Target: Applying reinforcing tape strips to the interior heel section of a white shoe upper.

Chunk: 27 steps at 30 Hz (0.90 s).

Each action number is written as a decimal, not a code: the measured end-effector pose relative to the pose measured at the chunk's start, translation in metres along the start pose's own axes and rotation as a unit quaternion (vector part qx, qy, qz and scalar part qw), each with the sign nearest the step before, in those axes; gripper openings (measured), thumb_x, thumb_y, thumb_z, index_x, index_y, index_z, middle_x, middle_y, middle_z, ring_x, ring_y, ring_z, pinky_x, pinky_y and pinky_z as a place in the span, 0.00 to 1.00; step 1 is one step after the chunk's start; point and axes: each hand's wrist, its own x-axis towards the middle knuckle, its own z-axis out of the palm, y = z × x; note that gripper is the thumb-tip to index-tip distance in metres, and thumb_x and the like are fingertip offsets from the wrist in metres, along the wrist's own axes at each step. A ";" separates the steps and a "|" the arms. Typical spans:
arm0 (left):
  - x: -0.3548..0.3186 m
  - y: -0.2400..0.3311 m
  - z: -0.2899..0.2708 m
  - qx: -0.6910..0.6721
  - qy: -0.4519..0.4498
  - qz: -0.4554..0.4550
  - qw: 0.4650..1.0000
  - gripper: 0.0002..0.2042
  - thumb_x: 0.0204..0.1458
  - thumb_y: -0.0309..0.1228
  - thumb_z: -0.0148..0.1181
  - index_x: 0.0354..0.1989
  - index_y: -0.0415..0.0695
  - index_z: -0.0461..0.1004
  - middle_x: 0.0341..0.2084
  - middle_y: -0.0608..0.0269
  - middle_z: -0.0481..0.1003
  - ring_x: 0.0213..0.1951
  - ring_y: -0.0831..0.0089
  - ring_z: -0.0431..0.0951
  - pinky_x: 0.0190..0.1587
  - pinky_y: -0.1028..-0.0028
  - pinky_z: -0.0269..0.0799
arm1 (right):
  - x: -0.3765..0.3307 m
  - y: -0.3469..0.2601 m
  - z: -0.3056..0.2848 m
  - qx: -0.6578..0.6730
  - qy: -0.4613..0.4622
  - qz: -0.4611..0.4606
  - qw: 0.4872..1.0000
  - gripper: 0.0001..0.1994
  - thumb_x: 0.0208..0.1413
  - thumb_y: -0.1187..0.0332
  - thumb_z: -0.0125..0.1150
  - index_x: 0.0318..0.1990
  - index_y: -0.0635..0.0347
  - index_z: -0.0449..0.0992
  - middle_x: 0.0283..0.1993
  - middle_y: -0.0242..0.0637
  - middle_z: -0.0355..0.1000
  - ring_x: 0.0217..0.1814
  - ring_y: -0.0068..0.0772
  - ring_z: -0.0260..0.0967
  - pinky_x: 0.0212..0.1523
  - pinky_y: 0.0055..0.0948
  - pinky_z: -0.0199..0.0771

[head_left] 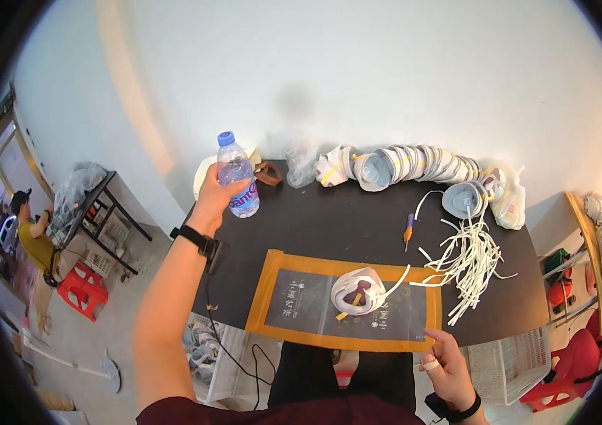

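Note:
My left hand [220,193] is wrapped round a clear plastic bottle [242,195] with a blue cap, held upright above the back left of the dark table. My right hand [449,368] is at the table's near edge. Its fingers are apart, with the fingertips at the corner of an orange-bordered mat [262,304], and it holds nothing I can see. A light band is round one finger. On the mat lies a round white cloth piece [347,289] with a dark inside, a yellow strip and a white cord trailing to the right.
A row of nested grey-white cloth rounds [421,164] lines the table's back. At right lie a grey round piece [462,201], white strips [467,265] and a small screwdriver-like tool [408,228]. White baskets [506,361] stand below. A person [35,237] works far left beside a red stool [82,290].

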 end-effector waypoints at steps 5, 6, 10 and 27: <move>0.062 -0.072 0.008 0.062 0.029 -0.081 0.994 0.27 0.46 0.24 0.69 0.54 0.37 0.63 0.45 0.55 0.73 0.46 0.68 0.76 0.50 0.67 0.73 | -0.015 -0.003 -0.008 0.035 0.068 0.100 0.992 0.28 0.60 0.61 0.60 0.62 0.65 0.59 0.34 0.38 0.72 0.36 0.30 0.72 0.40 0.27 0.73; 0.062 -0.076 0.017 0.058 0.025 -0.096 0.993 0.27 0.46 0.24 0.69 0.54 0.37 0.63 0.45 0.55 0.74 0.46 0.67 0.76 0.49 0.66 0.73 | -0.017 -0.003 -0.010 0.041 0.089 0.077 0.992 0.23 0.61 0.67 0.57 0.62 0.62 0.63 0.34 0.32 0.69 0.34 0.23 0.66 0.37 0.22 0.67; 0.076 -0.088 0.039 0.085 0.034 -0.140 0.986 0.29 0.44 0.25 0.70 0.55 0.41 0.63 0.45 0.57 0.73 0.46 0.66 0.76 0.42 0.63 0.75 | -0.017 0.000 -0.012 0.061 0.126 0.065 0.988 0.21 0.64 0.69 0.51 0.64 0.57 0.64 0.32 0.23 0.63 0.29 0.14 0.54 0.30 0.14 0.55; 0.153 -0.144 0.083 0.119 0.083 -0.122 0.982 0.36 0.45 0.30 0.70 0.63 0.43 0.59 0.49 0.57 0.72 0.44 0.67 0.76 0.31 0.67 0.75 | 0.014 0.013 -0.012 0.062 0.145 0.113 0.981 0.21 0.64 0.64 0.54 0.63 0.59 0.65 0.31 0.22 0.63 0.27 0.13 0.54 0.27 0.14 0.55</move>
